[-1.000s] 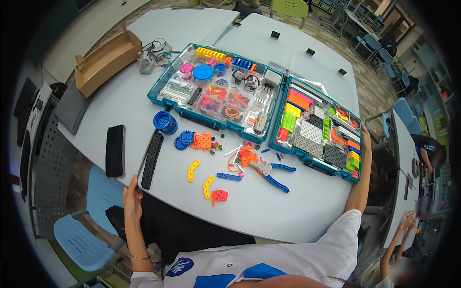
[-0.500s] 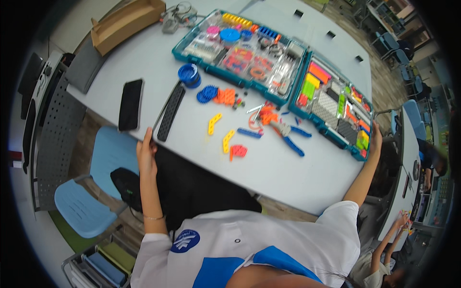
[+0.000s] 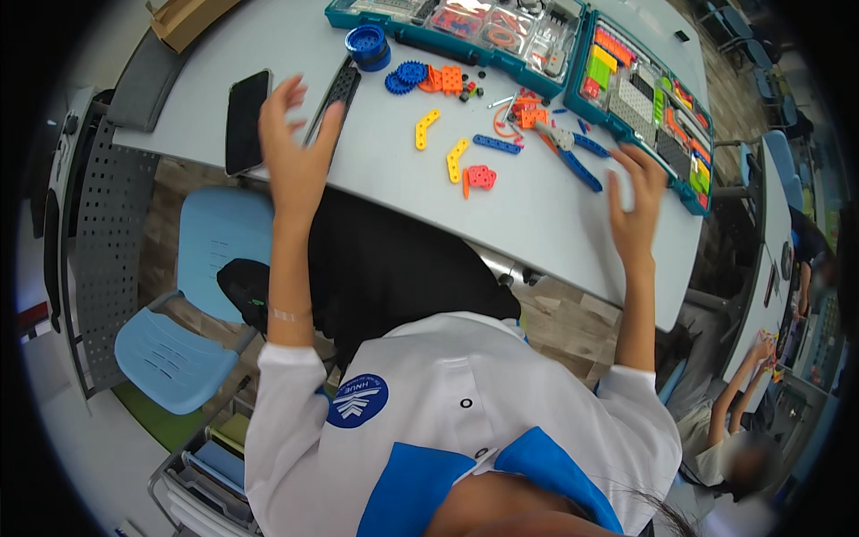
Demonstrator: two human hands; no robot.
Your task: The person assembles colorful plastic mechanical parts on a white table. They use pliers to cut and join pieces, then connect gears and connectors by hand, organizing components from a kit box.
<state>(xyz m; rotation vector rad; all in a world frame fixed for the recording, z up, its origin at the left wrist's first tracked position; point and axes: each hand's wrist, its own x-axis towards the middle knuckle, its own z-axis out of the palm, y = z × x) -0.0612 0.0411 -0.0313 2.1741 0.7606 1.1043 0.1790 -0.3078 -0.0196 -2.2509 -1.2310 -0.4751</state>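
Observation:
My left hand (image 3: 300, 152) is raised over the table's near left part, fingers spread and empty, between a black phone (image 3: 246, 125) and a black perforated bar (image 3: 342, 93), which it partly hides. My right hand (image 3: 637, 201) hovers with fingers apart and nothing in it, near blue-handled pliers (image 3: 580, 168) and the near edge of a teal parts case (image 3: 658, 161). Between the hands lie two yellow angled pieces (image 3: 455, 163), a blue beam (image 3: 497, 144) and a pinkish-red piece (image 3: 481, 176). Farther back are blue gears (image 3: 410, 75), orange perforated pieces (image 3: 443, 79) and blue round parts (image 3: 368, 49).
Another teal case section (image 3: 447, 38) with sorted parts stands at the back. A cardboard box (image 3: 190, 20) sits at the far left. Blue chairs (image 3: 174, 358) are at my left. Other people work at a table (image 3: 756, 309) on the right.
My left hand has left the table's near edge and risen over the table. The right hand has come off the case's right side and moved inward. The view has shifted too.

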